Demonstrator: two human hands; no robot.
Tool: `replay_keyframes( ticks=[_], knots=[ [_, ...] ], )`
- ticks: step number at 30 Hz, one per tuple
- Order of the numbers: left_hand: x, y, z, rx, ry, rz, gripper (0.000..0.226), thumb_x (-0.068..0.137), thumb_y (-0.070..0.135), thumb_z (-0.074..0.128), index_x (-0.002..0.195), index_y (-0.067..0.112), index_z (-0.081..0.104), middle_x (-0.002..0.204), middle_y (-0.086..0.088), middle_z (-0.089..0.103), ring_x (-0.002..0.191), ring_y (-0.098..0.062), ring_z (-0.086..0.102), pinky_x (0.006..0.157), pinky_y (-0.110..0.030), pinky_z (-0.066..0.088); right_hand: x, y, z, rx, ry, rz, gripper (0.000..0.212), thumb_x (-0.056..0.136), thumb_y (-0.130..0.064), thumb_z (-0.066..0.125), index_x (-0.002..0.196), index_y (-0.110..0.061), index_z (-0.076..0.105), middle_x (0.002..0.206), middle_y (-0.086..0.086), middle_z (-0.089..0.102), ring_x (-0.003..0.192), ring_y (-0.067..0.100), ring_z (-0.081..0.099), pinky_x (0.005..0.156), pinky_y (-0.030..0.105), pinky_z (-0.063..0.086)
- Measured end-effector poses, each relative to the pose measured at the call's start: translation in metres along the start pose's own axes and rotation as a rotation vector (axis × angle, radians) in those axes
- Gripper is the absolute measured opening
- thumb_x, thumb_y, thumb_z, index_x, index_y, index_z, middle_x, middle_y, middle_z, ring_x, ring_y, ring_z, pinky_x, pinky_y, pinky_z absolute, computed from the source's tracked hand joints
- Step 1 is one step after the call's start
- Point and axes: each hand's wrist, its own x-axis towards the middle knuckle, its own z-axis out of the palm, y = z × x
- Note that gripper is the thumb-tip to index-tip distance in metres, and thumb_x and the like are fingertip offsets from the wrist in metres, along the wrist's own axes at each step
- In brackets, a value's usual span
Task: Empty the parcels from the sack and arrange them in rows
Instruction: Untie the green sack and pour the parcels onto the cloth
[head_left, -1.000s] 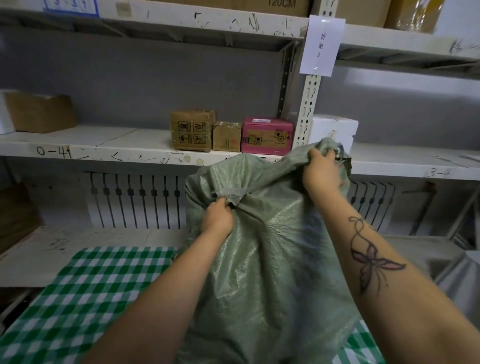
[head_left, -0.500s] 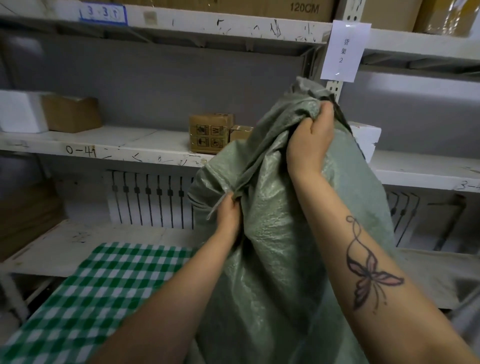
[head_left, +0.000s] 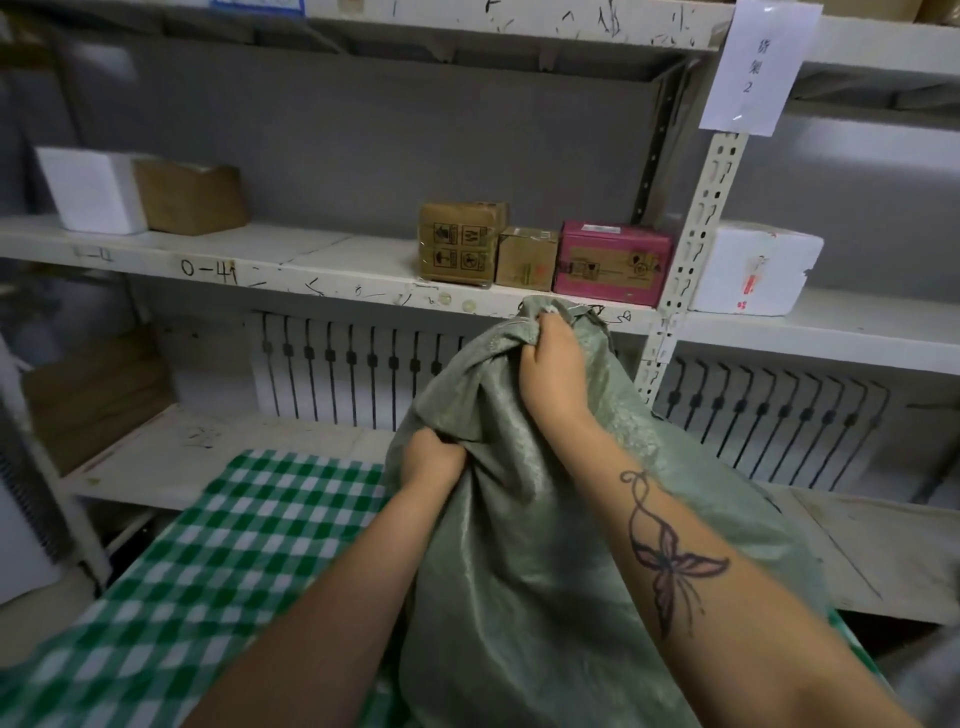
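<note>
A person's two forearms are showing bare, the left forearm (head_left: 322, 623) and left hand (head_left: 434, 462) plain, while the right forearm (head_left: 753, 649) is bearing a dark-outlined butterfly tattoo (head_left: 670, 564) with reddish-shaded wings and a thin looping line curling up from it toward the right hand (head_left: 553, 369).

Both hands bunch the green sack (head_left: 545, 545) — right hand (head_left: 553, 374) at its top, left hand (head_left: 434, 462) lower — over a green-checked surface (head_left: 218, 561); boxes sit on the shelf (head_left: 311, 260) behind.
</note>
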Motion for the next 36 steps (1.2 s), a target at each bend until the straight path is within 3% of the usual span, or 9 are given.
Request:
replay_keyframes(
  ticks=[7,11,16,19,22,24,26,31,36],
  knots=[
    [-0.006,0.011,0.001,-0.744,0.006,0.145,0.076,0.082,0.026,0.055,0.146,0.031,0.015,0.130,-0.004,0.044,0.114,-0.028,0.050,0.100,-0.049,0.043,-0.001,-0.005,0.005,-0.317,-0.183,0.047,0.038,0.085,-0.019,0.051,0.122,-0.009,0.050,0.131,0.011,0.050,0.120,0.033,0.048,0.099,0.045,0.041],
    [-0.001,0.014,0.009,-0.058,-0.168,0.144,0.109,0.051,0.069,0.064,0.145,0.029,0.025,0.149,-0.012,0.032,0.131,-0.032,0.040,0.107,-0.044,0.038,-0.001,-0.015,0.000,-0.219,-0.298,0.077,0.031,0.080,-0.025,0.053,0.110,-0.016,0.052,0.108,0.012,0.064,0.100,0.033,0.060,0.084,0.039,0.050],
    [0.007,0.018,0.016,0.163,0.005,0.179,0.036,0.092,0.035,0.049,0.125,0.021,0.053,0.137,-0.015,0.044,0.113,-0.029,0.051,0.089,-0.033,0.042,-0.002,-0.016,-0.016,-0.083,-0.245,0.014,0.021,0.086,-0.030,0.050,0.104,-0.022,0.059,0.099,0.006,0.069,0.091,0.029,0.061,0.070,0.033,0.048],
    [0.006,0.022,0.017,0.243,0.026,0.171,0.028,0.095,0.021,0.042,0.117,0.013,0.058,0.133,-0.015,0.046,0.096,-0.028,0.055,0.078,-0.032,0.042,-0.002,-0.003,-0.026,-0.023,-0.032,0.045,0.030,0.086,-0.017,0.048,0.114,-0.026,0.055,0.099,-0.001,0.065,0.089,0.022,0.061,0.071,0.034,0.050],
    [0.001,0.024,0.017,0.332,0.009,0.081,0.033,0.096,0.020,0.039,0.126,0.014,0.052,0.140,-0.015,0.036,0.109,-0.030,0.052,0.088,-0.037,0.044,0.004,0.019,-0.035,-0.297,0.051,0.166,0.055,0.086,-0.014,0.049,0.138,-0.022,0.036,0.134,0.005,0.047,0.122,0.027,0.045,0.102,0.044,0.038],
    [-0.005,0.024,0.017,0.363,0.058,0.038,0.047,0.093,0.024,0.048,0.138,0.020,0.036,0.151,-0.019,0.013,0.132,-0.038,0.032,0.108,-0.046,0.033,0.007,0.032,-0.040,-0.392,-0.164,0.342,0.072,0.088,-0.020,0.049,0.149,-0.024,0.010,0.152,0.012,0.027,0.138,0.035,0.027,0.113,0.051,0.021],
    [-0.013,0.026,0.017,0.392,0.177,0.096,0.085,0.085,0.028,0.063,0.148,0.027,0.006,0.153,-0.022,-0.020,0.143,-0.042,-0.001,0.115,-0.053,0.011,0.004,0.043,-0.040,-0.308,-0.351,0.404,0.075,0.091,-0.020,0.048,0.150,-0.027,0.002,0.147,0.015,0.037,0.132,0.036,0.039,0.108,0.051,0.031],
    [-0.022,0.051,0.018,0.601,0.179,0.626,0.120,0.074,0.051,0.069,0.132,0.041,-0.035,0.141,-0.010,-0.046,0.137,-0.040,-0.029,0.105,-0.055,-0.019,-0.012,0.049,-0.030,-0.442,-0.245,0.132,0.041,0.089,-0.011,0.048,0.129,-0.022,0.047,0.111,0.010,0.066,0.100,0.032,0.062,0.067,0.033,0.043],
    [-0.017,0.070,0.029,0.999,0.108,0.803,0.100,0.075,0.054,0.067,0.147,0.042,-0.001,0.157,0.000,-0.020,0.143,-0.037,-0.017,0.106,-0.065,-0.013,-0.010,0.044,-0.034,-0.382,-0.328,0.062,0.036,0.082,-0.004,0.053,0.116,-0.013,0.060,0.109,0.012,0.067,0.102,0.030,0.062,0.076,0.037,0.052]
  ],
)
